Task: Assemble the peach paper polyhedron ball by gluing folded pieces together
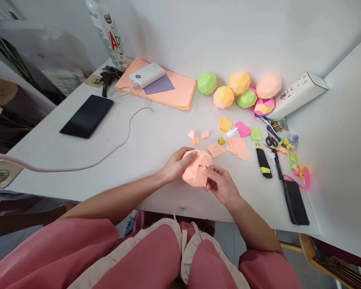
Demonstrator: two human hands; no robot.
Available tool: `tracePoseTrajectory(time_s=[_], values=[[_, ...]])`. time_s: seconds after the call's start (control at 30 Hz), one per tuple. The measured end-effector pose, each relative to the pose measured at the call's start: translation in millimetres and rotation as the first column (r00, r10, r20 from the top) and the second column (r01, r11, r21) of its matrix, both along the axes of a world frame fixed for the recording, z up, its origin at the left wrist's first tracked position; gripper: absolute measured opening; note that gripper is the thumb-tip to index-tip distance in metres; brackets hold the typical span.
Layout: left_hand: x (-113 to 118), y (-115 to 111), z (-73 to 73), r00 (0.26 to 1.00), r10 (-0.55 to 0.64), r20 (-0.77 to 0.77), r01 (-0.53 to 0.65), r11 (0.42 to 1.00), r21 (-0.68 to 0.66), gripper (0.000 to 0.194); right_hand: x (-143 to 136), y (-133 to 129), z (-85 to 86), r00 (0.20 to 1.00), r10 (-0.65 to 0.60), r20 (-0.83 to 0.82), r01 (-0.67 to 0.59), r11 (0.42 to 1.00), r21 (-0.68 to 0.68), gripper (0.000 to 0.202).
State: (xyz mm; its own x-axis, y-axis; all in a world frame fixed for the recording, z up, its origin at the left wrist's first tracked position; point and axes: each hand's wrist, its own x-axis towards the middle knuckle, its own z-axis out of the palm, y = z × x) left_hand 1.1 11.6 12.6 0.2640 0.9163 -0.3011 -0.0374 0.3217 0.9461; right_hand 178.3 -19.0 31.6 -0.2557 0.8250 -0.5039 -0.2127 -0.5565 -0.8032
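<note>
Near the front edge of the white table, my left hand (178, 163) grips a peach folded-paper ball (195, 170) from its left side, thumb on top. The ball is made of faceted units, and a gap shows on its upper face. My right hand (221, 182) pinches a flap on the ball's right side; whether the flap is a separate unit I cannot tell. Just beyond the ball lie several small folded peach pieces (195, 141). Peach paper squares (239, 148) and a small glue bottle (227, 136) are to their right.
Finished paper balls (224, 97) in several colours stand along the wall. A box cutter (263, 161), scissors (271, 141), paper scraps (293, 154) and a black power bank or phone (295, 202) lie at right. A tablet (87, 116), a white cable (128, 138) and peach sheets (168, 98) are at left.
</note>
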Motion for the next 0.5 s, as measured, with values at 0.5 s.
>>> tracePoseTrajectory(time_s=[0.5], values=[[1.4,-1.8,-0.8,0.999,0.029,0.022,-0.029,0.999,-0.026,0.062,0.8,2.0,0.1,1.000,0.013,-0.027,-0.013,1.000,-0.012,0.026]])
